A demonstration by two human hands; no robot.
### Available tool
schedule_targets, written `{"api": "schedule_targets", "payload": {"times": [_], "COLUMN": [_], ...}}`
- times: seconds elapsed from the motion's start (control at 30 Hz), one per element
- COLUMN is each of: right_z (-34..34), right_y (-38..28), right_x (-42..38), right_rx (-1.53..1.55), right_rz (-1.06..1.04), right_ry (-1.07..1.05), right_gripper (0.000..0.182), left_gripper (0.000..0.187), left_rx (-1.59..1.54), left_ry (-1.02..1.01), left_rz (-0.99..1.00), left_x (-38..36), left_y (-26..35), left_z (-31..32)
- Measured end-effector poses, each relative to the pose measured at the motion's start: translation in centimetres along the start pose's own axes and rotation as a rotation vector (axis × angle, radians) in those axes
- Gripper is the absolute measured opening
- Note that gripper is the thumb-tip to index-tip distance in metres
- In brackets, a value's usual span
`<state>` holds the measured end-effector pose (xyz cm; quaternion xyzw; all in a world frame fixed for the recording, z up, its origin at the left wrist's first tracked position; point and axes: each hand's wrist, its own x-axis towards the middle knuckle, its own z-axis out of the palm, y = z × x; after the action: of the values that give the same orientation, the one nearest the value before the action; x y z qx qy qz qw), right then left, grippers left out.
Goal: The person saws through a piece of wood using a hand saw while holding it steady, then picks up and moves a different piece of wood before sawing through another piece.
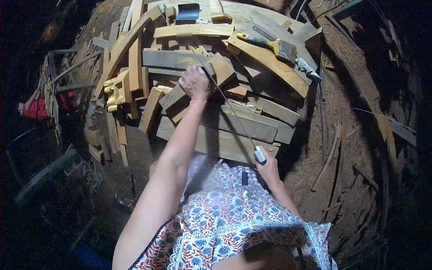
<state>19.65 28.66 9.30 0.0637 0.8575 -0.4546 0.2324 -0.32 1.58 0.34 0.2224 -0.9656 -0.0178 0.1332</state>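
In my right hand [268,167] is the pale grip of a handsaw [235,112], its long narrow blade seen edge-on. The blade slants up and left across a wooden block [223,67]. Just left of the blade, my left hand [195,83] presses with curled fingers on the block, which lies tilted on other boards. Its fingertips are partly hidden behind the knuckles. Below my hands, several grey planks [252,126] lie side by side in front of my patterned apron.
A yellow-handled paintbrush [274,47] rests on a curved board [270,67] at right. Carved wood pieces [118,90] and long strips [135,63] crowd the left. Sawdust and scraps cover the floor [310,162]. Red cloth [36,108] shows at far left, beside a wooden frame.
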Motion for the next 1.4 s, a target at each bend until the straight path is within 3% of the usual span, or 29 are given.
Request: {"api": "schedule_targets", "payload": {"times": [0.1, 0.17, 0.27, 0.37, 0.47, 0.53, 0.57, 0.63, 0.73, 0.87, 0.93, 1.0, 1.1, 1.2, 1.33, 1.4], "right_z": [0.7, 1.2, 2.1, 1.1, 0.2, 0.6, 1.6, 2.9, 3.3, -0.2, -0.6, 0.0, 2.2, 2.3, 0.5, -0.2], "right_y": [-2.3, -6.7, -7.5, -2.1, 0.4, -1.4, -1.7, -4.6, -5.2, -1.2, -0.8, -1.0, -4.6, -5.2, 2.7, 2.7], "right_x": [3.6, 8.6, 9.7, 3.8, -0.6, 0.9, 3.4, 9.3, 10.3, 0.5, -0.6, 0.3, 8.7, 9.6, -0.7, -2.2], "right_rx": [0.076, -0.01, 0.046, 0.05, 0.016, 0.074, 0.121, 0.13, 0.051, 0.023, 0.014, 0.029, 0.107, 0.017, 0.025, -0.039], "right_rz": [-0.064, 0.023, -0.023, -0.117, -0.023, 0.016, -0.134, -0.126, -0.117, -0.023, 0.011, 0.004, -0.085, -0.047, -0.063, -0.035], "right_ry": [-0.055, -0.118, -0.045, 0.034, 0.024, -0.007, 0.03, -0.058, -0.014, -0.018, -0.026, -0.014, -0.08, -0.116, 0.02, 0.024], "right_gripper": [0.045, 0.045, 0.046, 0.04, 0.039, 0.037, 0.036, 0.036, 0.043, 0.043, 0.042, 0.041, 0.044, 0.043, 0.043, 0.043], "left_gripper": [0.018, 0.018, 0.017, 0.016, 0.017, 0.017, 0.017, 0.018, 0.018, 0.019, 0.018, 0.018, 0.018, 0.019, 0.019, 0.019], "left_rx": [0.01, 0.0, 0.0, 0.005, 0.008, 0.012, -0.001, -0.007, -0.018, 0.02, 0.013, 0.001, 0.03, 0.035, 0.048, 0.05], "left_ry": [0.013, 0.029, 0.042, 0.002, -0.028, -0.025, -0.02, -0.018, 0.076, 0.048, 0.0, 0.003, 0.0, 0.053, -0.058, -0.035], "left_rz": [0.037, 0.046, 0.044, -0.004, -0.009, 0.015, 0.016, 0.021, 0.055, -0.001, 0.012, 0.026, 0.064, 0.035, 0.01, 0.019], "left_x": [0.2, 0.3, 0.5, 0.4, 0.2, 0.3, 0.4, -0.2, 0.8, 0.3, 0.3, 0.3, 0.2, 0.2, 0.4, -0.1], "left_y": [0.0, 0.0, 0.3, 0.1, 0.2, 0.1, 0.0, -0.1, 0.0, 0.1, 0.0, -0.1, 0.0, -0.4, 0.1, -0.2], "left_z": [0.1, 0.1, -0.1, 0.3, -0.1, -0.1, 0.1, 0.5, 0.7, 0.7, 0.3, 0.2, 0.1, 1.3, 0.0, 0.2]}}
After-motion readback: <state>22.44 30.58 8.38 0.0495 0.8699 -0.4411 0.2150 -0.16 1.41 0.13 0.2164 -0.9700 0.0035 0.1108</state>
